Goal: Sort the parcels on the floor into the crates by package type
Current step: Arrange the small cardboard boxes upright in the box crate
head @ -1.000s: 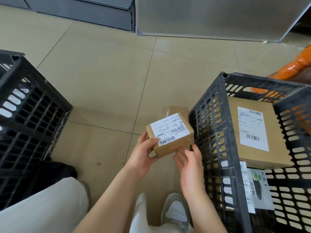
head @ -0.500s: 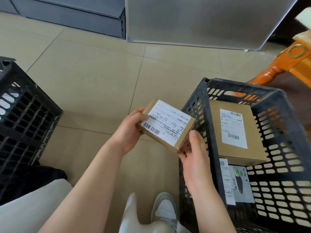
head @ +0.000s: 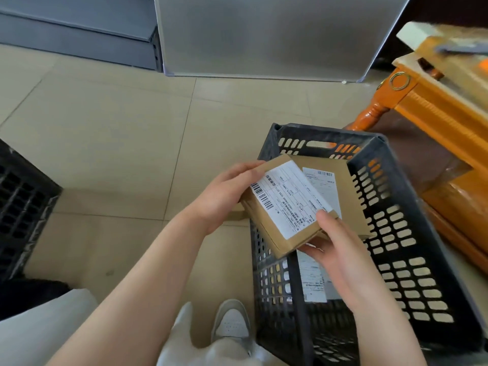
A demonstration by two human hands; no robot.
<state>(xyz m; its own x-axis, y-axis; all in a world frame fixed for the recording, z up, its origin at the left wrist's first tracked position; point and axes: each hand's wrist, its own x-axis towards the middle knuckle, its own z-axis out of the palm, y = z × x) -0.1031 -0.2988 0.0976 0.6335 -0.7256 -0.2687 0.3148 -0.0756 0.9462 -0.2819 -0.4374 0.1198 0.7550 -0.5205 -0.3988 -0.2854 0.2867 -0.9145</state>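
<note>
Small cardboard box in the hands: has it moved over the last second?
Yes. The small cardboard box, held by the left hand and right hand, moved right, from beside the right crate to over its near-left rim.

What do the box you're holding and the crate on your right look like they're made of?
Small box: brown cardboard, matte, with a folded edge, and a white printed paper label. Right crate: looks like black moulded plastic, slightly glossy, with slotted lattice walls.

Right crate (head: 412, 207): on the floor (head: 118, 133), right of the shoe (head: 231, 320).
Left crate (head: 23, 207): far left, well apart.
Held box (head: 285, 207): over the right crate's left rim, between both hands.
Large box (head: 343, 186): inside the right crate.
Table (head: 435, 101): behind the right crate, to its right.
</note>
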